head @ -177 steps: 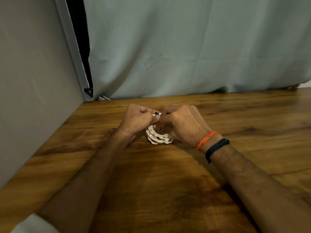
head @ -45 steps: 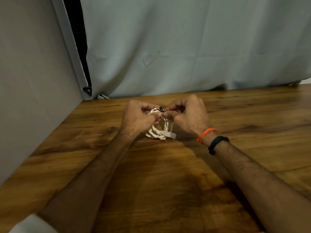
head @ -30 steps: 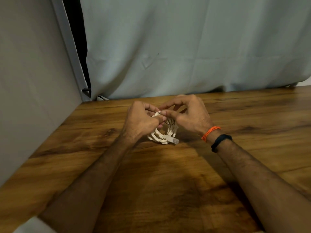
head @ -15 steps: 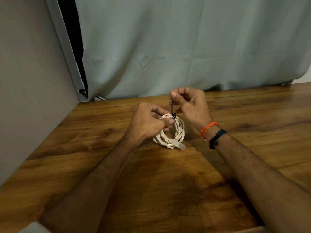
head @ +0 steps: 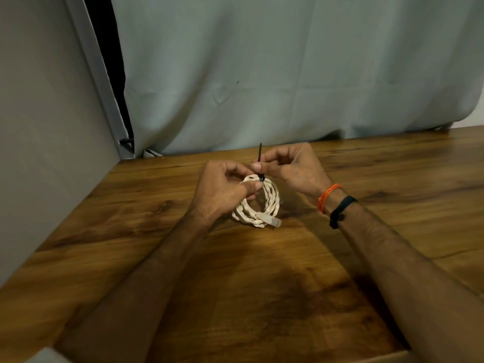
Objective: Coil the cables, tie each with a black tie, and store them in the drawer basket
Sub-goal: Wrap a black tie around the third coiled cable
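The left hand (head: 222, 191) grips the top of the coiled white cable (head: 258, 204), which stands on the tabletop (head: 392, 205) near its far edge. The right hand (head: 290, 166), fingers curled, pinches the black tie (head: 260, 159) upright above the coil.

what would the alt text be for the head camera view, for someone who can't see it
A person's left hand holds a coiled white cable on a wooden table while the right hand pinches the tail of a black tie fastened round the coil's top. A pale curtain hangs behind.
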